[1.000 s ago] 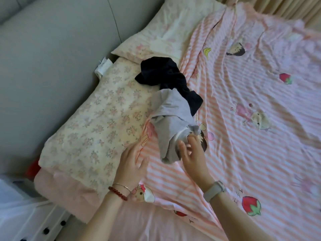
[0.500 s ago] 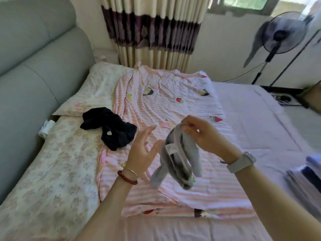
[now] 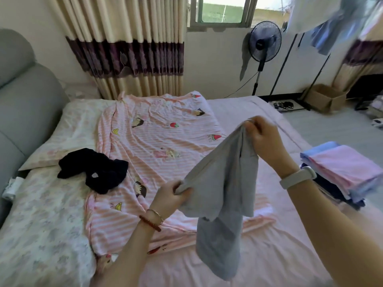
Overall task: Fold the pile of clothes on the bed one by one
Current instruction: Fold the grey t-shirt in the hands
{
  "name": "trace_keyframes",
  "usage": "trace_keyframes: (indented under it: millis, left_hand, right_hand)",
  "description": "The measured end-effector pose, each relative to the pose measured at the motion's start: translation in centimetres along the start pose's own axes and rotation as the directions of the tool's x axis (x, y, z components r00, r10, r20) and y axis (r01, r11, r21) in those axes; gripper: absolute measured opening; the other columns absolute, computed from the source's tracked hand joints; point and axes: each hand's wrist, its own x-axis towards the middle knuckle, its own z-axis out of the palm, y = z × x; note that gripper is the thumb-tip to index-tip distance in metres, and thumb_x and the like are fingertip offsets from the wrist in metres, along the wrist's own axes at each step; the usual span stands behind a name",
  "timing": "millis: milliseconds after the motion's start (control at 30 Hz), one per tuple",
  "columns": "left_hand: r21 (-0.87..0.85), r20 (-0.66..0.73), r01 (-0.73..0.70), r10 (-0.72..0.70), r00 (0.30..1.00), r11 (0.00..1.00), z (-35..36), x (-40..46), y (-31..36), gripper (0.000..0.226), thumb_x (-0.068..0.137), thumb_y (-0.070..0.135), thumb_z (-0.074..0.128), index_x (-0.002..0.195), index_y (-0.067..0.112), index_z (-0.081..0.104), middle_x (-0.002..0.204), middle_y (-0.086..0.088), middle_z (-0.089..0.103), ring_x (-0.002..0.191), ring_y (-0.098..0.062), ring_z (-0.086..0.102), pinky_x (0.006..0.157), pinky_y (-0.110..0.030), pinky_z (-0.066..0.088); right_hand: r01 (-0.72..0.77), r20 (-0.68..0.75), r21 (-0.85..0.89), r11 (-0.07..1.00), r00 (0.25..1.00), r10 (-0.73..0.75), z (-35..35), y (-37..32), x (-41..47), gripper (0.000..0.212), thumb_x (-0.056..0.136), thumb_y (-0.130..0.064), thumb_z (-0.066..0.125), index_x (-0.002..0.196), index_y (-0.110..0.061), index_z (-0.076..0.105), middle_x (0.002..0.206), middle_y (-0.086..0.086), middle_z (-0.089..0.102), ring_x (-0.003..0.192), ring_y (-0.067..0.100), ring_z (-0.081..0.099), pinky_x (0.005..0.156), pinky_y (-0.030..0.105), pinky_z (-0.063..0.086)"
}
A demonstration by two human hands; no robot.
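1. The room is a bedroom with a bed (image 3: 238,112) covered by a pale pink sheet, a grey padded headboard (image 3: 24,112) on the left, and a striped curtain (image 3: 128,48) under a window (image 3: 221,9) at the back.
2. A standing fan (image 3: 264,44) is near the far wall, and a cardboard box (image 3: 325,98) sits on the floor to the right of it.
3. A pink striped blanket (image 3: 161,141) with cartoon prints lies spread over the middle of the bed, beside a flowered pillow (image 3: 41,220).
4. A black garment (image 3: 97,170) lies crumpled on the bed, partly on the pillow and partly on the blanket edge.
5. A grey garment (image 3: 223,193) is held up in the air above the bed, and its lower part hangs down freely.
6. The left hand (image 3: 170,197) pinches one edge of the grey garment with curled fingers; the wrist has two bracelets.
7. The right hand (image 3: 263,135) grips the upper edge of the same garment, higher and farther from the body; the wrist has a white band.
8. A stack of folded clothes (image 3: 348,172), pink and blue on top, lies on the right edge of the bed.
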Motion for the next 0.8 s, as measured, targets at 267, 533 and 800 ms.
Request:
trace_keyframes:
  millis: [267, 533, 800]
  left_hand:
    - [-0.019, -0.209, 0.003, -0.007, 0.978, 1.0, 2.1, 5.4, 5.6, 0.023, 0.087, 0.012, 0.062, 0.073, -0.005, 0.054, 0.065, -0.006, 0.045, 0.061, -0.008, 0.04, 0.06, -0.027, 0.034]
    - [-0.444, -0.183, 0.128, -0.229, 0.956, 0.887, 9.0, 8.1, 12.1, 0.008, 0.09, 0.011, 0.058, 0.083, 0.01, 0.062, 0.081, -0.009, 0.063, 0.081, -0.025, 0.059, 0.077, -0.038, 0.051]
    - [-0.444, -0.107, 0.165, -0.236, 0.966, 0.881, 7.8, 8.4, 13.7, 0.028, 0.098, 0.025, 0.042, 0.094, 0.009, 0.065, 0.073, 0.002, 0.07, 0.06, -0.002, 0.065, 0.056, -0.015, 0.051]
  right_hand:
    - [-0.285, 0.063, -0.214, 0.934, 0.951, 0.304, -3.3, 10.7, -0.8, 0.022, 0.087, -0.004, 0.058, 0.108, -0.004, 0.063, 0.099, 0.016, 0.065, 0.083, 0.026, 0.058, 0.079, 0.028, 0.04]
    - [-0.408, 0.579, 0.401, 0.82, 0.806, 0.117, -1.6, 7.6, -2.9, 0.019, 0.091, -0.01, 0.057, 0.108, -0.02, 0.057, 0.097, 0.005, 0.065, 0.086, 0.013, 0.063, 0.076, 0.029, 0.052]
    - [-0.216, 0.366, 0.36, 0.908, 0.928, 0.075, -0.2, 6.6, 0.0, 0.027, 0.087, -0.024, 0.052, 0.072, -0.002, 0.052, 0.064, 0.004, 0.042, 0.057, 0.006, 0.035, 0.053, 0.025, 0.029]
